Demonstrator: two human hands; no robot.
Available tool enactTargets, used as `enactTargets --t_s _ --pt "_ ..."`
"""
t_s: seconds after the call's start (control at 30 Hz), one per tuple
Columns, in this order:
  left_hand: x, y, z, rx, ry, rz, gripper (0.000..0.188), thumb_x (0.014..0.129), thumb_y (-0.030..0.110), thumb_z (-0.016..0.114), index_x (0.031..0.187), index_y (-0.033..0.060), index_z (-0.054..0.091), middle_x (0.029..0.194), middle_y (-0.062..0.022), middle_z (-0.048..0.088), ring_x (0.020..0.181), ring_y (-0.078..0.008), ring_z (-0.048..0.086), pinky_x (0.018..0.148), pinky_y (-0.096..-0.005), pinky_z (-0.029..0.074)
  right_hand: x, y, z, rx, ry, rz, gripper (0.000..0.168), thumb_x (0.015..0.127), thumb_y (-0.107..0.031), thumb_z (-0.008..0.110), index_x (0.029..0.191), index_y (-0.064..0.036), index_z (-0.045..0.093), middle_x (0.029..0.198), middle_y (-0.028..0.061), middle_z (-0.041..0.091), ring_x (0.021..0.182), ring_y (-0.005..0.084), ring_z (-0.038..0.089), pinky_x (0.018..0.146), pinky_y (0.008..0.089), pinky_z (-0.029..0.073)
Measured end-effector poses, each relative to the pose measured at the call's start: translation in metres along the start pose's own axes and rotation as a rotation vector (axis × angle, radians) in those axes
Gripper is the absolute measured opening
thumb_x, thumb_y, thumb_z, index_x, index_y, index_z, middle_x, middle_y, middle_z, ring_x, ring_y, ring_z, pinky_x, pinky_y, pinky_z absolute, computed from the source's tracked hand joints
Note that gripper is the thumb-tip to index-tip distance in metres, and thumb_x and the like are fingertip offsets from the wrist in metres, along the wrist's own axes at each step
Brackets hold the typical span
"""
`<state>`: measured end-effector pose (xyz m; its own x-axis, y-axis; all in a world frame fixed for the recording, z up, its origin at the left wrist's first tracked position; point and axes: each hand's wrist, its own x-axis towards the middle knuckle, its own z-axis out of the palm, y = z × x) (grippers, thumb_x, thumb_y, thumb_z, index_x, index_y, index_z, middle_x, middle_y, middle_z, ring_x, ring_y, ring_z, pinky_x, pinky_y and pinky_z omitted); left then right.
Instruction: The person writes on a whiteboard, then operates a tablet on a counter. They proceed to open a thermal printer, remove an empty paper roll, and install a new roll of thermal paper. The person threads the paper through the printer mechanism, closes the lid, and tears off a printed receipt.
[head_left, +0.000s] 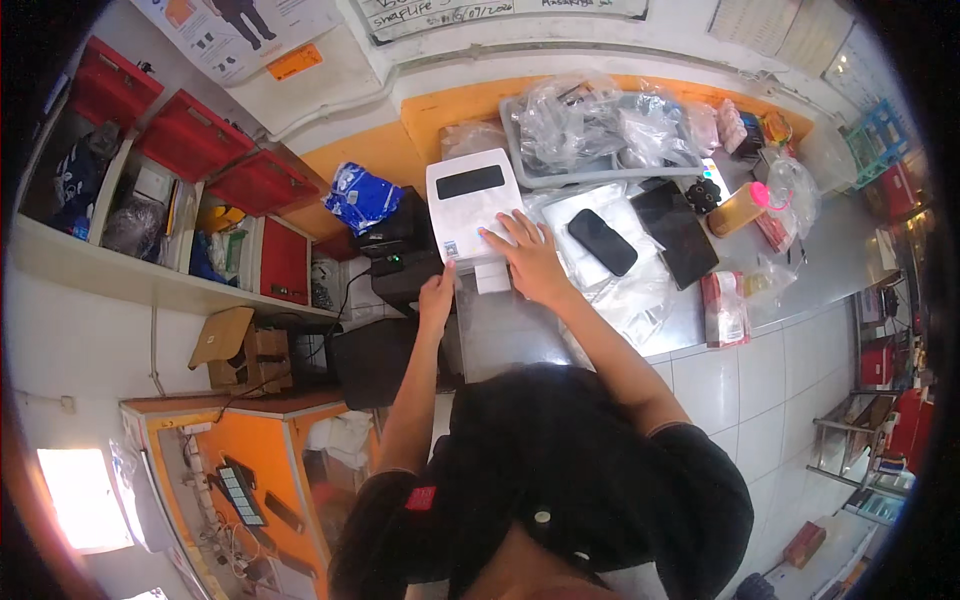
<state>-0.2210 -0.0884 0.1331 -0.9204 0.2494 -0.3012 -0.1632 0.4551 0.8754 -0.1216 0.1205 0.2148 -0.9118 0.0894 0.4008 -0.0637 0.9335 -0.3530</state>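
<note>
A white label printer (469, 214) with a dark window on its lid stands on the metal table before me. From its front edge hangs a strip of white label paper (493, 278). My right hand (534, 259) rests spread on the lid's front right part, fingertips near a small lit button. At the front left corner is my left hand (438, 294), its index finger touching the printer's edge; whether it grips anything I cannot tell. Right of the printer, a black smartphone (603, 241) lies on a stack of white plastic bags (628, 304).
Behind stands a grey plastic tray (600, 178) heaped with clear bags. A dark tablet-like slab (679, 236), a bottle with a pink cap (739, 210) and a red-and-white packet (724, 307) lie to the right. At left are a blue packet (363, 199) on a black device and shelves with red doors (285, 262).
</note>
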Motion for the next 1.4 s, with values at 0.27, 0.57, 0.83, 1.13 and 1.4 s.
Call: enactTargets --t_s 0.27,0.57,0.83,1.13,1.4 --pt "-0.041 0.011 0.014 -0.102 -0.333 -0.204 0.046 0.091 0.049 0.068 0.094 0.0026 0.073 0.069 0.0020 0.056 0.057 -0.0048 0.045 0.052 -0.0216 0.035 0.001 0.005 0.005 0.112 0.050 -0.001 0.072 0.075 0.005 0.060 0.141 -0.024 0.051 0.143 0.0135 0.046 0.135 0.0364 0.041 0.107 0.0486 0.037" --pt "-0.069 0.003 0.013 -0.203 -0.401 -0.166 0.029 0.090 0.032 0.074 0.090 0.0027 0.070 0.073 0.0044 0.059 0.061 -0.0046 0.047 0.056 -0.0216 0.037 -0.056 -0.010 0.013 1.011 0.235 0.593 0.044 0.088 0.003 0.056 0.131 -0.005 0.051 0.129 0.0100 0.053 0.124 0.0220 0.049 0.104 0.0354 0.041" --pt "-0.090 0.000 -0.004 -0.146 -0.540 -0.135 0.021 0.089 0.025 0.075 0.087 0.0049 0.067 0.076 0.0045 0.061 0.062 -0.0037 0.047 0.056 -0.0212 0.036 -0.090 -0.029 0.038 1.373 -0.060 1.029 0.038 0.095 -0.017 0.060 0.127 0.004 0.056 0.119 0.0134 0.063 0.105 0.0177 0.059 0.090 0.0300 0.047" --pt "-0.122 -0.002 -0.022 -0.215 -0.667 -0.116 0.017 0.091 0.022 0.072 0.086 0.0067 0.065 0.074 0.0056 0.059 0.062 -0.0019 0.045 0.055 -0.0206 0.034 -0.091 -0.033 -0.003 0.638 -0.210 0.660 0.036 0.094 -0.033 0.059 0.091 0.002 0.068 0.072 0.0146 0.068 0.074 0.0266 0.068 0.070 0.0394 0.053" --pt "-0.131 0.010 -0.011 -0.181 -0.551 -0.164 0.015 0.094 0.020 0.067 0.088 0.0068 0.064 0.071 0.0074 0.054 0.060 -0.0017 0.042 0.054 -0.0208 0.032 -0.042 0.027 0.025 -0.214 -0.370 0.599 0.044 0.089 -0.039 0.062 0.118 -0.007 0.060 0.123 0.0192 0.058 0.110 0.0343 0.060 0.075 0.0463 0.055"
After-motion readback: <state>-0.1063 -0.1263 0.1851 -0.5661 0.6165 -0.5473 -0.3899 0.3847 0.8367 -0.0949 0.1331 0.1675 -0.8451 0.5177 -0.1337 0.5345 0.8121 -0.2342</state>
